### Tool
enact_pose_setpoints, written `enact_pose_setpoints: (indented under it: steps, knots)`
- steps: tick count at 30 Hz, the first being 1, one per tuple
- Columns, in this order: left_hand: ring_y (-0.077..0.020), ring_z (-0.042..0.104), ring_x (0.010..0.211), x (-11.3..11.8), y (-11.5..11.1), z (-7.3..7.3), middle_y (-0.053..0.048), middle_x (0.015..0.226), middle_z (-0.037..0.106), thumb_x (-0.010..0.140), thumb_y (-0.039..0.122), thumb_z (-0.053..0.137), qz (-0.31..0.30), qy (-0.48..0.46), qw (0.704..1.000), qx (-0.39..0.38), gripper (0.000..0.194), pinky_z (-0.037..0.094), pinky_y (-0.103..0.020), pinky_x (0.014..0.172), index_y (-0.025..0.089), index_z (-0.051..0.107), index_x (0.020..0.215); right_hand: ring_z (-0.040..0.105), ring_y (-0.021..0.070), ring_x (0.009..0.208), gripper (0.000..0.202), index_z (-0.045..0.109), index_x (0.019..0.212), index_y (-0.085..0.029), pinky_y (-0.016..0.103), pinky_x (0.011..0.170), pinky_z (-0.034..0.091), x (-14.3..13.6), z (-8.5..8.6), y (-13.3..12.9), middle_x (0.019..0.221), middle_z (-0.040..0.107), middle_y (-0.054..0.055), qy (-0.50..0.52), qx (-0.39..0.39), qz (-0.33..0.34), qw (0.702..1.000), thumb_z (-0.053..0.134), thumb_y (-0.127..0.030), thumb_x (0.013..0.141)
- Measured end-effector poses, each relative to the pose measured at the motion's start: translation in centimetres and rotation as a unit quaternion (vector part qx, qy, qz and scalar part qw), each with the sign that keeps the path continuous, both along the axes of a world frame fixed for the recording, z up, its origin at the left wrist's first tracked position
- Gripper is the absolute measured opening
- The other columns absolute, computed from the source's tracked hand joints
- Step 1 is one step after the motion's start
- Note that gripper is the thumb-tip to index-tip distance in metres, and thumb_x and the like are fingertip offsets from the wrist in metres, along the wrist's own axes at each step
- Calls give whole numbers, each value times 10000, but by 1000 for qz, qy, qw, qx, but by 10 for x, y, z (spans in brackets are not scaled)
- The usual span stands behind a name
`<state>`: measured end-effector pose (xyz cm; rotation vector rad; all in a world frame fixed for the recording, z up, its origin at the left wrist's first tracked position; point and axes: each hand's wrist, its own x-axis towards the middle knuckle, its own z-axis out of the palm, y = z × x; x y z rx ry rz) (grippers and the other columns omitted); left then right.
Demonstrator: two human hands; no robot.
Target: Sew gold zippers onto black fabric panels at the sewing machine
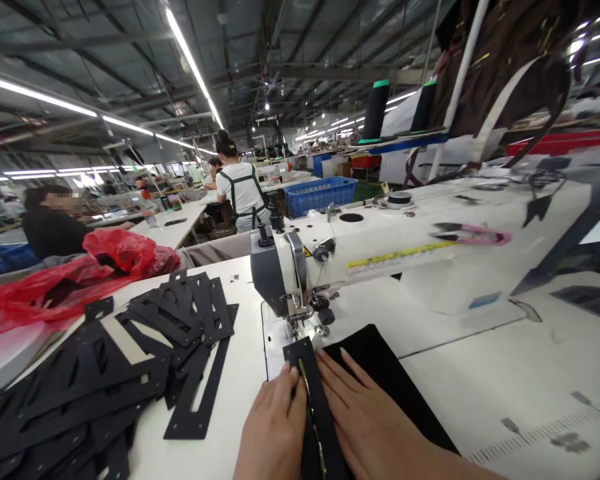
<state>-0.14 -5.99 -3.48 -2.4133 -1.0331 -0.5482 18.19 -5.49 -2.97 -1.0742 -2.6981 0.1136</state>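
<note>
black leather-like slotted strip with gold-toothed zipper: probably light, bendable; best steadied by long edges, where left hand and right hand rest flat, unclenched.

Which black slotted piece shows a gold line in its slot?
The piece between the left hand and right hand, at the sewing machine; the piled pieces show none.

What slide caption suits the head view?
Left hand and right hand touch a long black gold-zippered strip at a white sewing machine.
</note>
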Motion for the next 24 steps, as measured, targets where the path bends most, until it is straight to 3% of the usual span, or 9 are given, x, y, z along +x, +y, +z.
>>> enact_pose_setpoints:
  steps: [5, 14, 20, 24]
  knots:
    - [-236, 635, 917, 1, 5, -2, -147, 986, 657, 816, 12, 312, -11, -14, 1000, 7, 346, 555, -300, 726, 81, 590, 1010, 216, 301, 1309, 630, 272, 1396, -98, 545, 1016, 289, 1, -3, 4, 1420, 245, 142, -10, 14, 3, 1000, 398, -116, 779]
    - [-216, 615, 913, 11, 39, 2, -121, 1005, 651, 824, -6, 371, 15, -24, 999, -45, 295, 514, -307, 706, 91, 589, 997, 277, 286, 1297, 587, 275, 1398, -125, 511, 1031, 301, 5, -6, 33, 1413, 294, 131, 9, 89, -11, 996, 411, -117, 828]
    - [-223, 618, 898, 9, 45, -2, -150, 1012, 643, 871, 39, 290, -11, -27, 999, -26, 340, 511, -304, 707, 53, 573, 1058, 353, 305, 1258, 630, 299, 1385, -82, 501, 990, 361, 8, -8, 43, 1362, 388, 159, 5, 116, 15, 993, 426, -121, 768]
    - [-222, 604, 940, 4, 47, -5, -151, 1016, 637, 913, 99, 236, -26, -16, 999, -16, 371, 505, -291, 725, 57, 572, 1064, 399, 287, 1232, 668, 332, 1366, -76, 465, 974, 387, 8, -17, 45, 1321, 452, 152, 7, 161, 10, 987, 440, -114, 708]
